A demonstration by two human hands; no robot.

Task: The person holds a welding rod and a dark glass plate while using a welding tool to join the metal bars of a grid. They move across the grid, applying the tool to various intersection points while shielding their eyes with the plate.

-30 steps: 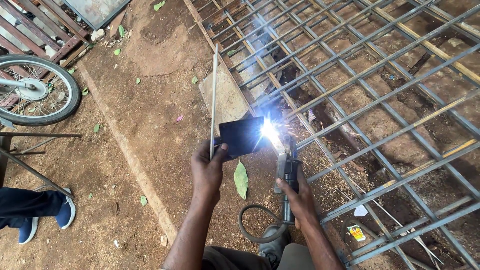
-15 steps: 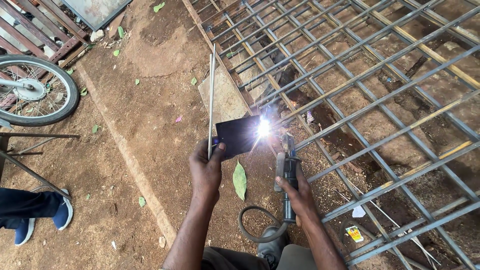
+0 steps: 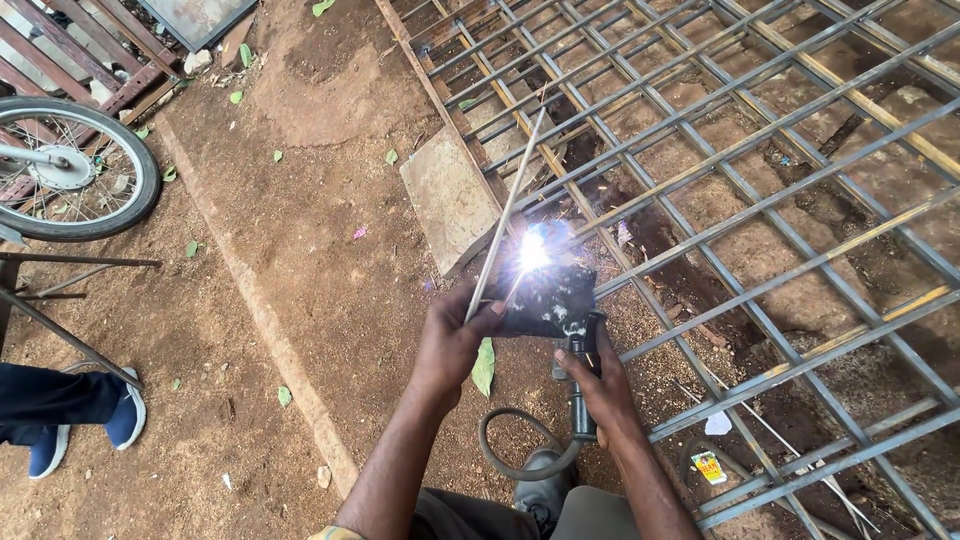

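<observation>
My left hand [image 3: 452, 343] grips a small dark glass plate [image 3: 550, 300] and a long thin metal rod [image 3: 506, 212] that leans up and to the right. A bright white welding arc [image 3: 533, 252] burns just above the plate, at the near edge of a steel bar grid [image 3: 760, 170] lying on the dirt. My right hand [image 3: 598, 388] is closed around a black welding holder [image 3: 582, 345] that points toward the arc. The holder's grey cable [image 3: 515, 455] loops down between my arms.
A flat stone slab [image 3: 450, 195] lies left of the grid. A bicycle wheel [image 3: 75, 175] and a thin metal frame [image 3: 70, 300] stand at far left, beside another person's blue shoe [image 3: 125, 415]. A yellow packet [image 3: 708, 467] and a green leaf [image 3: 484, 367] lie on the soil.
The rod in my left hand has tilted from nearly upright to leaning right. The dark plate has shifted from left of the arc to just under it. The arc keeps burning.
</observation>
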